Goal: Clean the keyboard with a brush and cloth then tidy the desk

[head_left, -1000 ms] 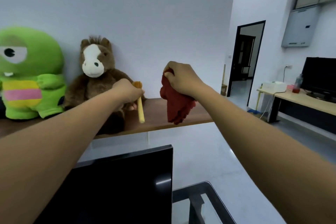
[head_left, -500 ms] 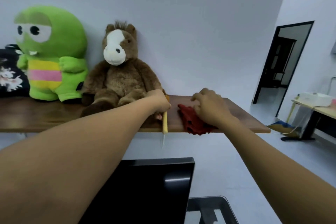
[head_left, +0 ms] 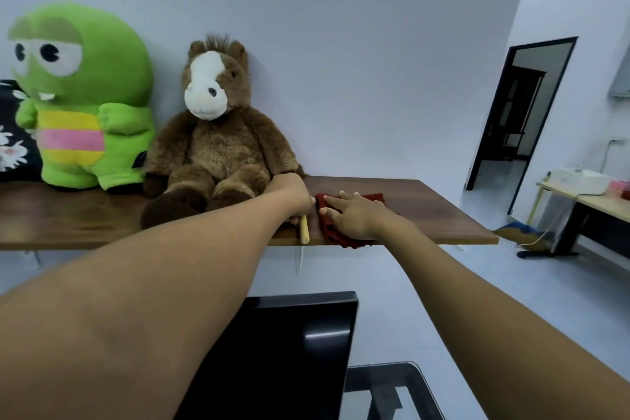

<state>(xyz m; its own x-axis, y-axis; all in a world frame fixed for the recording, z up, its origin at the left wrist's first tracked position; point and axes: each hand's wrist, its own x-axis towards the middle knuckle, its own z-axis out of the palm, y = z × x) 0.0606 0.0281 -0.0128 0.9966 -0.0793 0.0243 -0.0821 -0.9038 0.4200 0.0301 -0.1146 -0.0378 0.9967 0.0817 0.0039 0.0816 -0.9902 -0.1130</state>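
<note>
Head view: left hand (head_left: 292, 195) grips brush (head_left: 304, 232); right hand (head_left: 356, 219) fingers (head_left: 335, 203) straight, pressing cloth (head_left: 375, 197).

Tight left, open right
Left of our grip on the brush (head_left: 304, 230) the horse (head_left: 218, 147) crowds in; right lies the cloth (head_left: 329, 230), then bare shelf (head_left: 436, 211).

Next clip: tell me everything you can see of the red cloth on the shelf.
The red cloth is a dark red, nappy-looking fabric, crumpled rather than folded. It lies on the wooden shelf near its front edge, one corner hanging slightly over. The right hand rests flat on its middle, fingers straight. The brush sits just to its left; contact unclear.
</note>
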